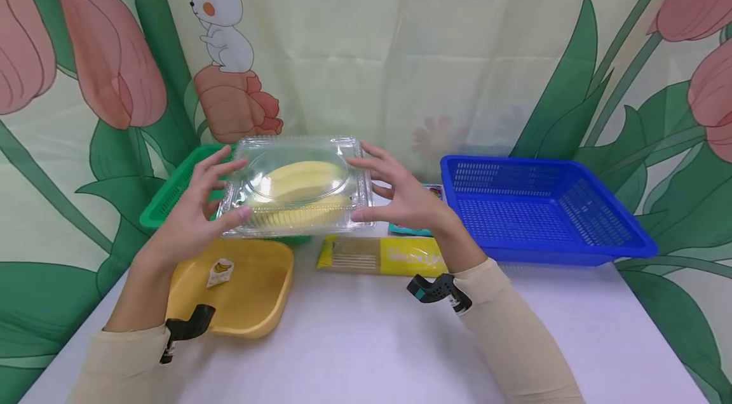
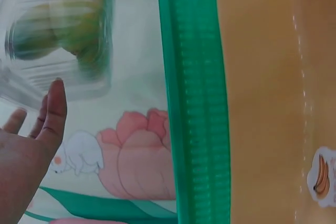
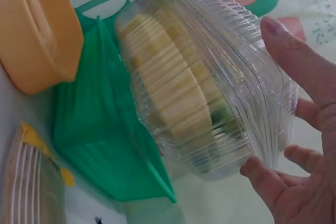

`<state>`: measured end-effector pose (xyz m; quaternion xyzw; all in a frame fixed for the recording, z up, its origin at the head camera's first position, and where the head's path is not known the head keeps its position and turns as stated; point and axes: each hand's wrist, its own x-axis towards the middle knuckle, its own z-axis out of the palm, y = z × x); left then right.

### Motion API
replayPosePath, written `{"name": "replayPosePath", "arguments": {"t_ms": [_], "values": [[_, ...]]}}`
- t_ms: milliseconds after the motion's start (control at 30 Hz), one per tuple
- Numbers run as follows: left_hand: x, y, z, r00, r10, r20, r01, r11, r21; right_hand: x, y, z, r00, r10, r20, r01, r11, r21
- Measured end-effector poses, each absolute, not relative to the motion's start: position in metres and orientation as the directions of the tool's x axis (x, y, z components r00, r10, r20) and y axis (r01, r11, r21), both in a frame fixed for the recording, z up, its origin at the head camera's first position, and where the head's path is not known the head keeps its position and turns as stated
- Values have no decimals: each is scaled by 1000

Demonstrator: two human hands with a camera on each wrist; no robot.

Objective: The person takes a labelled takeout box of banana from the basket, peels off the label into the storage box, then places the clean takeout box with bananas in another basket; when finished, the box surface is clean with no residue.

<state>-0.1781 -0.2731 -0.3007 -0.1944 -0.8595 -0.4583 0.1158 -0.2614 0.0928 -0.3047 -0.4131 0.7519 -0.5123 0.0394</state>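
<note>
A clear plastic clamshell box (image 1: 286, 153) with yellow bananas (image 1: 303, 178) inside is held up in front of me between both hands. My left hand (image 1: 185, 220) grips its left end, the thumb along the front lower corner and the fingers at the back. At the other end my right hand (image 1: 408, 201) holds the box, its thumb at the front edge and its fingers spread behind. The lid lies closed over the bananas. In the right wrist view the ribbed wall of the box (image 3: 173, 77) shows between the hands.
Below the box, a green basket (image 1: 166, 197) stands behind a yellow-orange basin (image 1: 257, 302) bearing a banana sticker (image 1: 220, 272). A yellow packet (image 1: 366, 256) lies mid-table, with a teal packet (image 1: 407, 230) behind it. At right stands a blue basket (image 1: 549, 255).
</note>
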Motion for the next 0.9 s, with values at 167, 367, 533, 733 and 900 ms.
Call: {"name": "replayPosePath", "arguments": {"t_ms": [167,367,533,733,900], "values": [[-191,-286,-301,-901,196,388,429,538,726,-275,74,-306,-678,-649,346,-551,137,-823],[-204,-304,-302,-915,147,377,393,544,741,-289,48,-311,-703,-635,321,-513,140,-847],[-208,-317,-306,-933,111,343,343,568,748,-298,28,-316,-715,-631,301,-479,128,-869],[-216,-327,-311,-951,89,295,285,616,734,-303,12,-321,-710,-637,301,-475,117,-872],[-224,-337,-313,-967,73,245,232,652,721,-310,-1,-328,-723,-625,296,-458,113,-882]]}}
